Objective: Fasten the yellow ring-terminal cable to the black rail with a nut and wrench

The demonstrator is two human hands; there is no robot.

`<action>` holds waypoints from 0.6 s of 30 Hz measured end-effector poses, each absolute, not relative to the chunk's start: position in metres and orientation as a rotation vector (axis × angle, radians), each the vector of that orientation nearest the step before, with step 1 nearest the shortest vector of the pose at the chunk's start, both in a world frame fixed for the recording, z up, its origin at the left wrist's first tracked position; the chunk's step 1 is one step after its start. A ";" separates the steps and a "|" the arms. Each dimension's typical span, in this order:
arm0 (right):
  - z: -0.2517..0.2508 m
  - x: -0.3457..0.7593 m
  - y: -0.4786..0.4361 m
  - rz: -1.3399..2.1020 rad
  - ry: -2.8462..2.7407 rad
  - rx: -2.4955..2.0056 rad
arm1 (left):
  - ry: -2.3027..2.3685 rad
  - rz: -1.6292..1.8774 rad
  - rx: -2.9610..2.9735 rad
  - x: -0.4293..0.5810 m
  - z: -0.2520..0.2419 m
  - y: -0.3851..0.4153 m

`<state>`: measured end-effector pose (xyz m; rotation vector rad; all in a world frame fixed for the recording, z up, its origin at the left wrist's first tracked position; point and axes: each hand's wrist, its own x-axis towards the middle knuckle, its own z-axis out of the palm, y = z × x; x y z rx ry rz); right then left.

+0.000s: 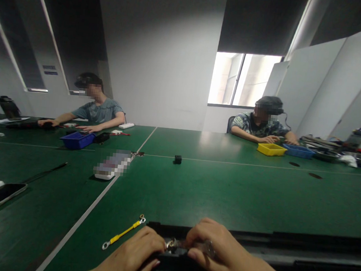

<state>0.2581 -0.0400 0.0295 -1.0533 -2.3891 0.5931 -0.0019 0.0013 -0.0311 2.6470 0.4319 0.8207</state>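
Black case (172, 261) at the near edge of the green table (226, 194), directly between both hands, long axis apparently left to right, with dark rails (315, 253) running off toward the right. On top, in the gap between the fingertips, a small shiny metal fitting (171, 244): just beside the left fingers, slightly farther from the right thumb and forefinger, so nearer the left hand (139, 248). Left fingers bent over the case's left end, thumb low on the near side; cannot tell whether firmly gripping. Right hand (226, 243) coming in from the right, fingers curled, thumb underneath, seemingly pinching a see-through piece (211, 249); too blurred to tell what kind.

Beyond the left hand and to its left, a yellow wire (126, 233) flat on the table, apart from both hands, slanting from near left to far right, a ring at each end; left hand clearly nearer. Farther out, straight ahead, a small black cube (177, 159); ahead and left, a white box (103, 176), top blurred. Across the table, two seated people (102, 111), with a blue tray (77, 141) before the left one and a yellow tray (271, 150) before the right.
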 end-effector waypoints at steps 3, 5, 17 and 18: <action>0.029 0.258 -0.040 0.580 -2.382 -1.058 | 0.423 0.845 2.652 -0.002 -0.032 0.002; 0.028 0.259 -0.040 0.588 -2.378 -1.056 | 0.411 0.867 2.655 -0.001 -0.033 0.002; 0.031 0.258 -0.041 0.596 -2.384 -1.063 | 0.467 0.831 2.602 -0.001 -0.030 -0.003; 0.030 0.258 -0.041 0.595 -2.386 -1.059 | 0.459 0.817 2.604 -0.001 -0.030 -0.003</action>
